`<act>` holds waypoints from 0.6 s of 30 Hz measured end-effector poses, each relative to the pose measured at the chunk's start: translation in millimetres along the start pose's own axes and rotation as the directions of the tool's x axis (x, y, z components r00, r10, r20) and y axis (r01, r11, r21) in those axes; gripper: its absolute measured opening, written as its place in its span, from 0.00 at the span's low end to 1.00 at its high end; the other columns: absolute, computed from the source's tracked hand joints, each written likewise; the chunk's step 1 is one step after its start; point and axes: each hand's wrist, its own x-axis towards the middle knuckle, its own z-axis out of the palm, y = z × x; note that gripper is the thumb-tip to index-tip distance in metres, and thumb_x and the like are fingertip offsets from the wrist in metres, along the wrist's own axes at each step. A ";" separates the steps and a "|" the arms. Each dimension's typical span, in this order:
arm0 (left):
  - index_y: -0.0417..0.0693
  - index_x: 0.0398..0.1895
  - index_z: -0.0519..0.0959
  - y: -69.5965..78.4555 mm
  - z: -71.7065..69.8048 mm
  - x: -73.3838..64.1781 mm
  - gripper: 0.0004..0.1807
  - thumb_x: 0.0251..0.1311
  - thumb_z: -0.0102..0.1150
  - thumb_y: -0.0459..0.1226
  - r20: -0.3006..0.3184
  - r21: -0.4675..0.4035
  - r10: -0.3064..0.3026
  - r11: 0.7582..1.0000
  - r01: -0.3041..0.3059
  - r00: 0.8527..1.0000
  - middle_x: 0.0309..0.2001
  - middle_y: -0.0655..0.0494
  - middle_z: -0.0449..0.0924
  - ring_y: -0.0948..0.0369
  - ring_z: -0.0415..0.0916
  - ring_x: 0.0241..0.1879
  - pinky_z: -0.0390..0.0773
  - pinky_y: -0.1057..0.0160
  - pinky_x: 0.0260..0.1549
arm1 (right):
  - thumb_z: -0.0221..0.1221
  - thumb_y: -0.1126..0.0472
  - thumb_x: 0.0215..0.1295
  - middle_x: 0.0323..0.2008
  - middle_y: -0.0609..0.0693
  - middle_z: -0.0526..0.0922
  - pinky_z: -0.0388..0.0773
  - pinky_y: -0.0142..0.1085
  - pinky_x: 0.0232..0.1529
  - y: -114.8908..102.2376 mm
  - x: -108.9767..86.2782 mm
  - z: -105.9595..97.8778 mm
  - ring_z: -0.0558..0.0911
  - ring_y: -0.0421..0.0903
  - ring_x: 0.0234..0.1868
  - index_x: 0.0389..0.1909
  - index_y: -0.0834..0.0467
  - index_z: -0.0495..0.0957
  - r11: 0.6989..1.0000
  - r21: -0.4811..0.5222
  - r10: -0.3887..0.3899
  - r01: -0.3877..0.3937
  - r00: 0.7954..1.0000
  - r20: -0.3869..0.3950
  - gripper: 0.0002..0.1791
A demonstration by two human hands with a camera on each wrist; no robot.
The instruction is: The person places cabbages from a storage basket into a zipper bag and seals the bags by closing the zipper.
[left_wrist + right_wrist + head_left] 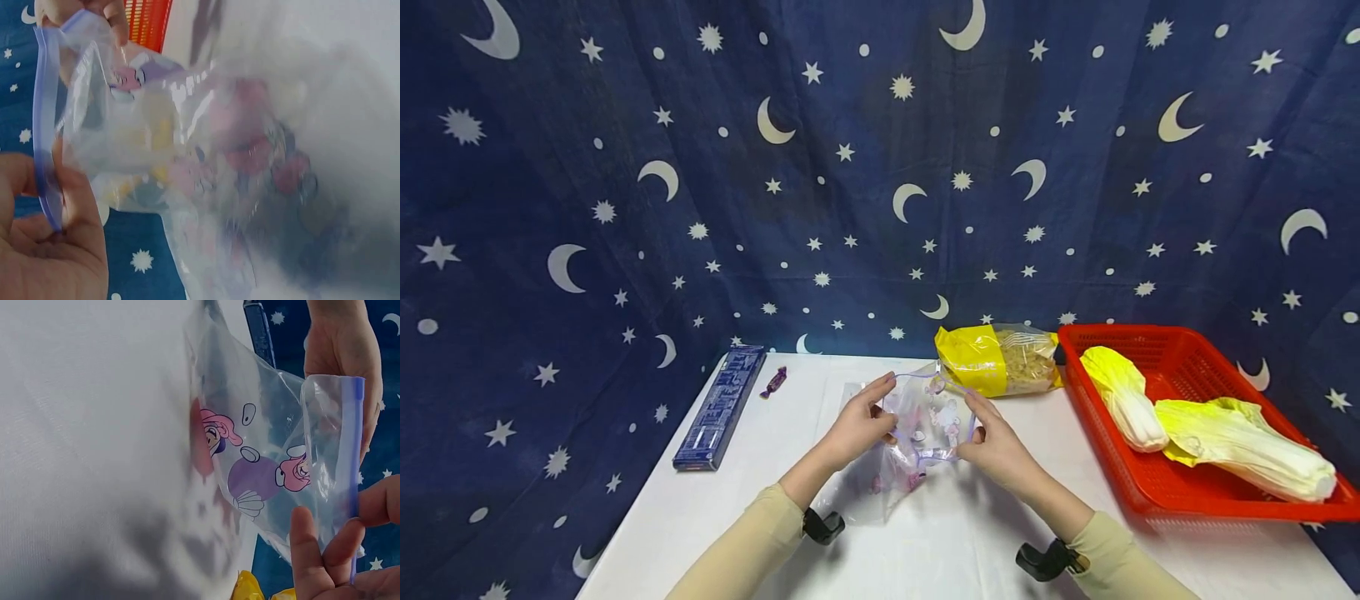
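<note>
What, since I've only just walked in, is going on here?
A person's left hand and right hand hold a clear printed zip bag by its rim, mouth open. A yellow packet lies beside a red basket holding two leafy vegetables. A blue box and a wrapped sweet lie on the left.

Backdrop: navy curtain [865, 208], printed moons and stars. On the white tabletop [775, 467] I count: long blue box [721, 408], left edge; purple-wrapped candy [773, 382], near it; yellow, part-clear food packet [973, 358]; beside that, red plastic basket [1180, 367] containing two napa cabbages [1247, 446].
</note>
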 end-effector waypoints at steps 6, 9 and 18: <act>0.30 0.77 0.57 3.2 5.8 -0.9 0.39 0.66 0.62 0.31 -0.041 0.065 -0.032 0.997 0.035 0.999 0.80 0.45 0.51 0.61 0.76 0.28 0.87 0.62 0.31 | 0.67 0.73 0.51 0.80 0.60 0.48 0.69 0.28 0.26 0.3 0.2 4.9 0.69 0.43 0.30 0.78 0.70 0.51 0.999 -0.033 -0.011 0.012 1.000 0.026 0.53; 0.30 0.77 0.57 4.3 6.4 -1.6 0.40 0.65 0.61 0.29 -0.031 0.092 -0.029 0.995 0.032 0.999 0.81 0.46 0.50 0.61 0.77 0.27 0.87 0.62 0.32 | 0.66 0.72 0.51 0.80 0.59 0.49 0.69 0.28 0.26 1.0 1.1 4.8 0.69 0.43 0.29 0.78 0.69 0.52 0.999 -0.049 -0.004 0.005 1.000 0.019 0.53; 0.30 0.78 0.55 7.3 8.0 -1.6 0.40 0.62 0.58 0.25 0.053 0.122 0.021 0.992 -0.027 0.998 0.82 0.48 0.47 0.58 0.75 0.29 0.87 0.60 0.32 | 0.68 0.69 0.53 0.79 0.65 0.51 0.73 0.28 0.27 0.0 -3.3 -6.7 0.71 0.43 0.29 0.77 0.72 0.54 0.998 -0.058 0.005 -0.005 1.000 0.004 0.51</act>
